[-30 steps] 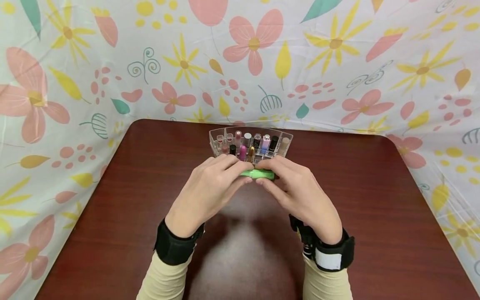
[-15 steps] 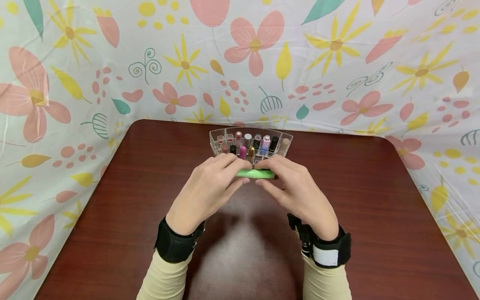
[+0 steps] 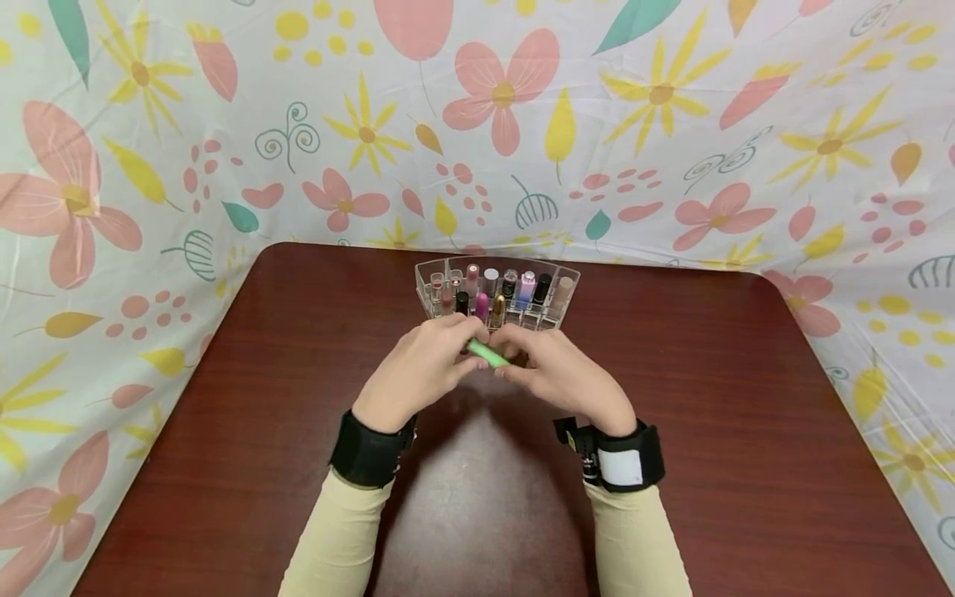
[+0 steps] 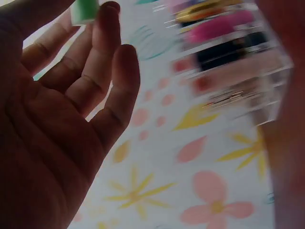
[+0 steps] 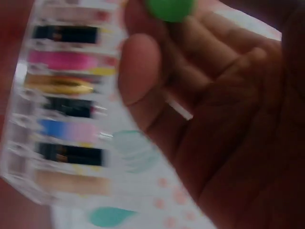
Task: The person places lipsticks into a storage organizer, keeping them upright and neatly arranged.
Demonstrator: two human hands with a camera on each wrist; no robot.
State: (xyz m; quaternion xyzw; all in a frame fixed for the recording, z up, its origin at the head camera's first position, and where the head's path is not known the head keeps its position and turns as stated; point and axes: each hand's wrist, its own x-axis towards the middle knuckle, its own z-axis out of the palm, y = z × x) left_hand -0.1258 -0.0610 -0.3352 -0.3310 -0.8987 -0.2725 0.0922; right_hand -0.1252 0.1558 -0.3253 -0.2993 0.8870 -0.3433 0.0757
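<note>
A slim green lipstick-like tube [image 3: 488,354] is held slantwise between my two hands over the table, its right end lower in the head view. My left hand [image 3: 418,365] pinches its left end between thumb and fingers. At the other end, my right hand [image 3: 567,377] grips with thumb and curled fingers. One end of the green tube [image 4: 86,10] shows at the top of the left wrist view. In the right wrist view its round green end [image 5: 171,8] appears near the fingertips. Most of the tube's length is hidden by the fingers.
Just beyond the hands stands a clear acrylic lipstick organizer [image 3: 515,260], holding several lipsticks, among them a magenta one [image 3: 482,308] and a gold one [image 3: 497,313]. Some front slots at its right hold nothing. A flowered cloth [image 3: 298,191] hangs behind the brown table [image 3: 746,414].
Both hands have come closer together, and the right has shifted left. The green tube has turned from level to slanting down to the right, with less of it showing.
</note>
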